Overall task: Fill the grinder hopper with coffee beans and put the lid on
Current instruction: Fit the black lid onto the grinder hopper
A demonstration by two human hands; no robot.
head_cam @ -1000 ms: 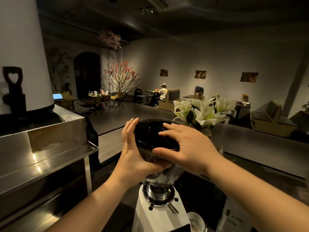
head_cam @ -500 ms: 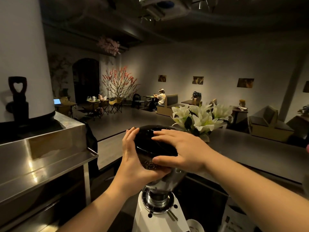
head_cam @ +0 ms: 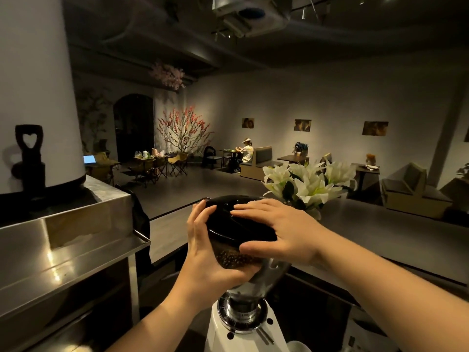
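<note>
Left hand (head_cam: 203,252) cups upright hopper (head_cam: 238,257); right hand (head_cam: 281,232) grip flat, pressing black lid (head_cam: 228,222)

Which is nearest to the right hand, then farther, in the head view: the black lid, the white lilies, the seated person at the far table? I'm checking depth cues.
From the right hand:
1. Black lid: directly under the palm and fingers, on the hopper.
2. White lilies: just behind the hand, on the counter.
3. Seated person: far across the room, at a table by the back wall.
</note>
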